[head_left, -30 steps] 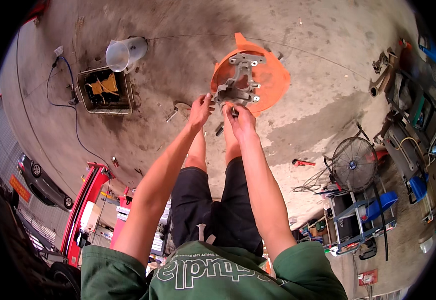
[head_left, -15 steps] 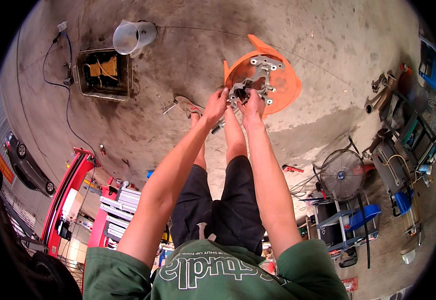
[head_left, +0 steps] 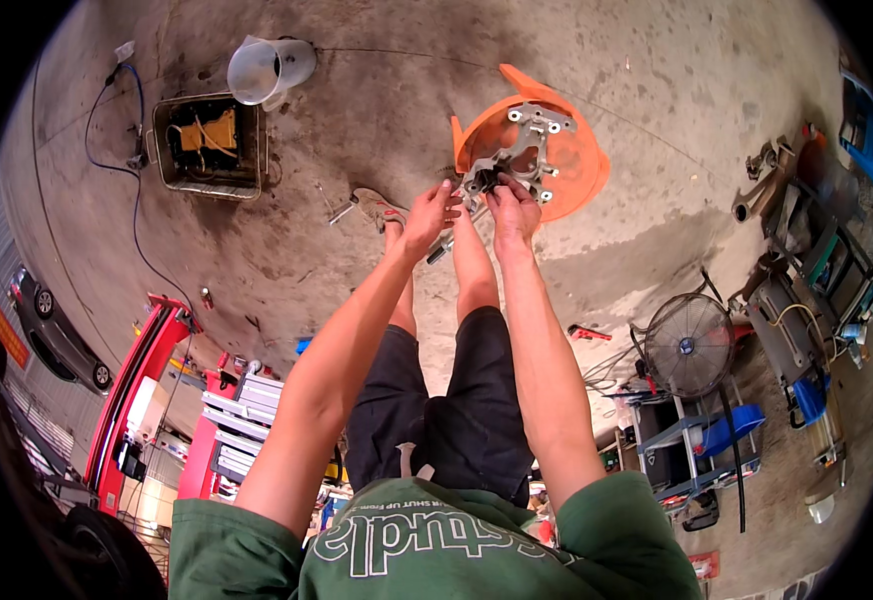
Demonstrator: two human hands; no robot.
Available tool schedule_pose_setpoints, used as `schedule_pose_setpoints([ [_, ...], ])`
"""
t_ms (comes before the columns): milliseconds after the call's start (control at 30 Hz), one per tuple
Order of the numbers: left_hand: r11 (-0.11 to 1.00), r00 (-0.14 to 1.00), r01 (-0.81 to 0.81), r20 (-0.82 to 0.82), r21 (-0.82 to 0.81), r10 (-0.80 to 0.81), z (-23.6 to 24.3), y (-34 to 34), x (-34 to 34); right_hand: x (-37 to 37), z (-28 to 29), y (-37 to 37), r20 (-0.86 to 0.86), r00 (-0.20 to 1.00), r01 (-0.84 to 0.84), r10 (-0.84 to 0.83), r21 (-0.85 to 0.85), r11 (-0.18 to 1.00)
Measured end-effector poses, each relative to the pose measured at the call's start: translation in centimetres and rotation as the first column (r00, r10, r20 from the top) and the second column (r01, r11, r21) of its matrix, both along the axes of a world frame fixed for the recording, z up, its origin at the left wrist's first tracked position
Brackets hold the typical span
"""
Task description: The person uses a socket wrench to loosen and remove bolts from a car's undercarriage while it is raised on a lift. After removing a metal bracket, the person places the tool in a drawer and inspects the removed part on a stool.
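A grey cast-metal bracket (head_left: pixel 529 160) with several round bolt bosses lies on an orange plastic stool (head_left: pixel 582 165). My left hand (head_left: pixel 429 218) is beside the casting's near left end, its fingers loosely bent and apart, with nothing visible in them. My right hand (head_left: pixel 515 212) is at the casting's near edge. Its thumb and fingers come together at a dark opening in the metal, and what they pinch is too small to make out. A metal tool (head_left: pixel 439 250) with a dark end, partly hidden by my left forearm and leg, shows below my hands.
At the far left are a rectangular pan (head_left: pixel 162 165) holding a yellow part in dark liquid and a translucent pitcher (head_left: pixel 282 68). A cable (head_left: pixel 139 215) runs along the floor. A floor fan (head_left: pixel 689 345) stands at right, near metal parts (head_left: pixel 757 195). A red-handled tool (head_left: pixel 589 333) lies on the floor.
My left hand has drawn slightly back from the casting, and its fingers have loosened. My right fingers have shifted at the dark opening. The view has moved a little.
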State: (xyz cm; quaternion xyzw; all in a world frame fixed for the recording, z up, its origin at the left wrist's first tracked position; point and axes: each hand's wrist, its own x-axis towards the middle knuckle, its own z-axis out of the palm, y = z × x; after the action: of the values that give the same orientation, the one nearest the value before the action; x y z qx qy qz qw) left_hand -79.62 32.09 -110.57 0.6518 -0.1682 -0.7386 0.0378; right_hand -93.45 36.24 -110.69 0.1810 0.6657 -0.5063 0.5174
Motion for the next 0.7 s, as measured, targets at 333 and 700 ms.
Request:
schedule_pose_setpoints([
  [333, 0.995, 0.997, 0.069, -0.050, 0.074, -0.066, -0.3, 0.2, 1.9, -0.2, -0.4, 0.1, -0.038, 0.999, 0.024, -0.023, 0.008, 1.000],
  [700, 0.993, 0.994, -0.001, -0.105, 0.122, 0.014, -0.5, 0.1, -0.3, -1.8, -0.5, -0.3, 0.173, 0.985, 0.001, 0.000, -0.008, 1.000],
])
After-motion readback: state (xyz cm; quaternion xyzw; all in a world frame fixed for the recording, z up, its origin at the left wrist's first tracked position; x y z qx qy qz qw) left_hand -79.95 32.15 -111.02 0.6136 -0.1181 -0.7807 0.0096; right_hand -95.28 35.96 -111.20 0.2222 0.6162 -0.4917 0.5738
